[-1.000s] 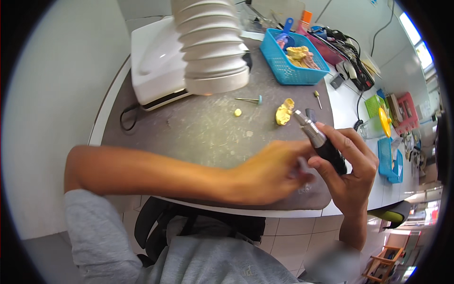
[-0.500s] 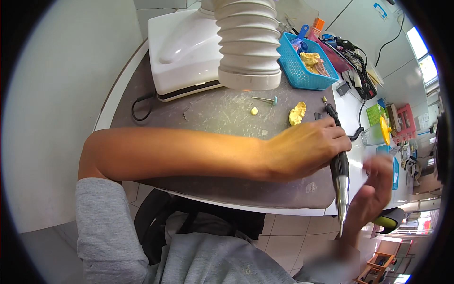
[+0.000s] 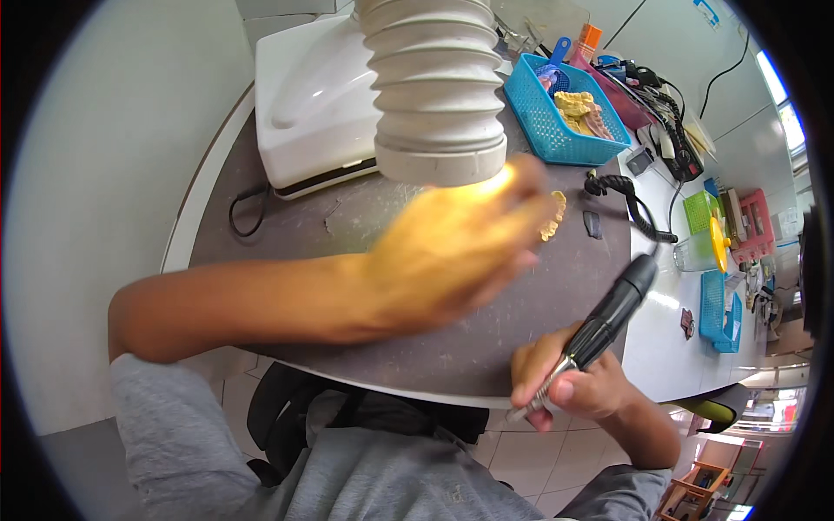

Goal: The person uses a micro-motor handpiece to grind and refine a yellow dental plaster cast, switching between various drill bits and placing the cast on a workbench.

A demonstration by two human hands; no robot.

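My right hand [image 3: 591, 386] is closed round the silver front of a black rotary handpiece [image 3: 615, 314] at the front right edge of the bench. Its silver tip points down toward my body, and a coiled black cord [image 3: 638, 204] lies behind it. My left hand [image 3: 456, 252], smeared by motion, is just below the lit mouth of a white ribbed hose [image 3: 439, 95]. What its fingers do, or hold, I cannot make out. Right beside those fingertips is a yellow plaster dental cast [image 3: 554, 217], partly covered by them. A small dark flat block [image 3: 592, 225] lies right of the cast.
A white moulded box [image 3: 317, 95] stands at the back left of the grey work mat [image 3: 287, 304]. The blue basket [image 3: 569, 148] at the back right holds more yellow casts [image 3: 580, 113]. Farther right are a jar with a yellow lid [image 3: 719, 245] and another blue basket [image 3: 714, 313].
My left hand has let go of the handpiece and moved left, under the hose. My right hand has come in and taken the handpiece, which is now tilted.
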